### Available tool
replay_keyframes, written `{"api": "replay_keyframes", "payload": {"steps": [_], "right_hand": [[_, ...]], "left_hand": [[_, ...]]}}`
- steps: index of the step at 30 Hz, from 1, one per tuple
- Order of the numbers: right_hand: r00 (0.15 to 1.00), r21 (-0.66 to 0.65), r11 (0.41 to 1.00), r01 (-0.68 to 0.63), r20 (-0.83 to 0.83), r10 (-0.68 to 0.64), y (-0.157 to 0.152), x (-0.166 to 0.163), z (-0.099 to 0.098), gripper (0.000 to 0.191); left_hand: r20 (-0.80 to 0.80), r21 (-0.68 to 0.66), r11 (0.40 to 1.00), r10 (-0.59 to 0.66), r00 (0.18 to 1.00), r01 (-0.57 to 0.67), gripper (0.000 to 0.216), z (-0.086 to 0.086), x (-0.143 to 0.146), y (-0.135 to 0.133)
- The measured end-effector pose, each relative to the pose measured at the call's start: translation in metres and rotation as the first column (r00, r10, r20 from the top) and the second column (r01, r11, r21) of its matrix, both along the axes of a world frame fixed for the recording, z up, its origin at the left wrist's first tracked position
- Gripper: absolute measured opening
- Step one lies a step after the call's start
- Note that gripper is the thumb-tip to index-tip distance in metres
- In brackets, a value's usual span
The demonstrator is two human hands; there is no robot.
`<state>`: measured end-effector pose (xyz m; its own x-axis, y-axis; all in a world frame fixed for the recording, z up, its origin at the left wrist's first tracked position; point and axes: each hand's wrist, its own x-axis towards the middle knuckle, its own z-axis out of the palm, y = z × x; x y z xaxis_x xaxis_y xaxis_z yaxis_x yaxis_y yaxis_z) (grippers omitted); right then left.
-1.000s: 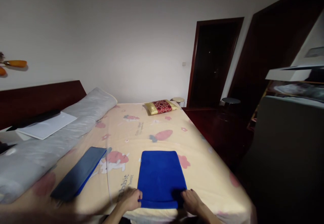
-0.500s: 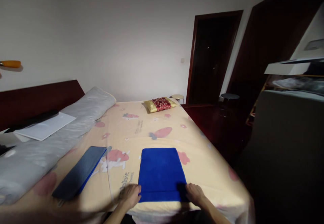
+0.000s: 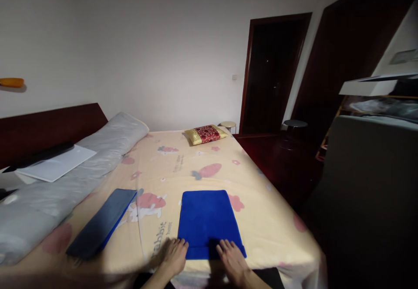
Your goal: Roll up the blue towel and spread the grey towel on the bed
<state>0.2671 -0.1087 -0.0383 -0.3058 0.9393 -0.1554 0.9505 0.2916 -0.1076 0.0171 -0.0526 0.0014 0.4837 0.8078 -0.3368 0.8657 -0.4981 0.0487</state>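
Note:
A blue cloth [image 3: 207, 215] lies flat on the bed, with a narrow strip along its near edge marked off by a line like a fold. My left hand [image 3: 176, 254] rests over the cloth's near left corner, its fingers laid on the edge. On the near right part of the cloth lies my right hand [image 3: 232, 258], palm down, fingers stretched out and slightly apart. To the left, a folded cloth [image 3: 102, 223], dark grey on top with a blue underside, lies slantwise on the sheet.
The patterned bed sheet [image 3: 261, 223] spreads under everything. A grey quilt [image 3: 107, 149] lies rolled along the headboard [image 3: 52, 127], with a white flat object [image 3: 60, 162] on it. A gold and red pillow [image 3: 205, 134] lies at the far edge. Stools [image 3: 295, 124] stand beyond.
My right hand has moved left from the cloth's right edge onto its surface, with the fingers spread. My left hand has shifted slightly right, further over the near corner.

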Motion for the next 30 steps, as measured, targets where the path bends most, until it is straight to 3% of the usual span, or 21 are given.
{"api": "replay_keyframes", "payload": {"steps": [4, 8, 12, 15, 18, 20, 23, 26, 30], "right_hand": [[0.976, 0.071, 0.981, -0.181, -0.113, 0.189, -0.014, -0.021, -0.029, 0.083], [0.970, 0.035, 0.976, -0.215, -0.104, 0.218, -0.017, -0.008, -0.049, 0.084], [0.948, -0.063, 0.962, -0.266, -0.195, 0.249, -0.012, 0.005, -0.036, 0.089], [0.948, -0.131, 0.951, -0.280, -0.195, 0.252, -0.009, 0.002, -0.021, 0.095], [0.985, -0.144, 0.977, -0.159, -0.087, 0.147, -0.008, -0.004, -0.022, 0.086], [1.000, -0.053, 0.998, 0.025, 0.020, -0.024, -0.009, -0.006, -0.032, 0.072], [0.941, 0.099, 0.957, 0.274, 0.179, -0.288, -0.010, -0.003, -0.050, 0.059], [0.895, 0.117, 0.931, 0.345, 0.257, -0.364, -0.008, 0.004, -0.062, 0.056], [0.918, 0.124, 0.932, 0.342, 0.168, -0.359, -0.004, 0.014, -0.069, 0.052]], "left_hand": [[0.003, 0.025, 1.000, 0.000, 1.000, 0.000, 0.053, 0.004, 0.005, -0.002], [0.090, 0.017, 0.999, -0.043, 0.995, 0.041, 0.055, 0.007, 0.019, -0.013], [0.238, -0.083, 0.980, -0.155, 0.959, 0.179, 0.068, -0.004, 0.035, -0.029], [0.219, -0.192, 0.944, -0.225, 0.950, 0.268, 0.087, -0.018, 0.037, -0.034], [0.209, -0.247, 0.919, -0.260, 0.943, 0.308, 0.086, -0.022, 0.032, -0.030], [0.245, -0.240, 0.927, -0.228, 0.942, 0.287, 0.078, -0.017, 0.028, -0.026], [0.271, -0.200, 0.960, -0.137, 0.953, 0.195, 0.061, 0.000, 0.022, -0.021], [0.222, -0.145, 0.986, -0.055, 0.973, 0.088, 0.051, 0.015, 0.016, -0.016], [0.116, -0.081, 0.996, -0.027, 0.993, 0.037, 0.047, 0.019, 0.007, -0.010]]}}
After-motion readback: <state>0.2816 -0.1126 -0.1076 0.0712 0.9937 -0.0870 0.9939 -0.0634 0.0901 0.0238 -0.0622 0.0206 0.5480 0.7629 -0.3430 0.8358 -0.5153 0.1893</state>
